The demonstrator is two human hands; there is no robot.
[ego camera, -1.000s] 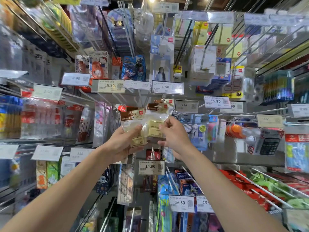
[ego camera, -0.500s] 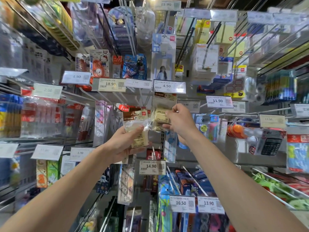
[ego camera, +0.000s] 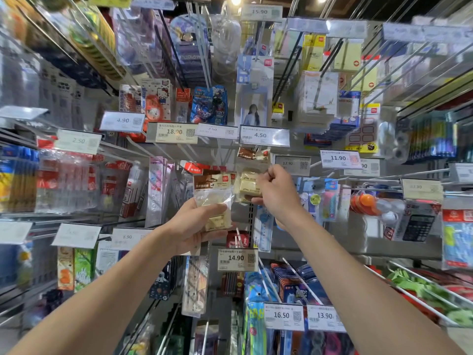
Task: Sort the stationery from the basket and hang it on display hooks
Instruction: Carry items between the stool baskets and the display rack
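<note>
Showing cream blocks, both clear packets have brown headers.

Clear brown-headed eraser packet upright in my left hand; second packet pinched in right hand, slightly higher.

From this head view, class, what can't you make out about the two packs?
Head view:
- The hook and hole of the raised pack: behind the 4.50 price tag.
- Grip of the right hand: behind its own knuckles.
- Bottom of the lower pack: covered by the left hand.
- The basket: outside the frame.
</note>
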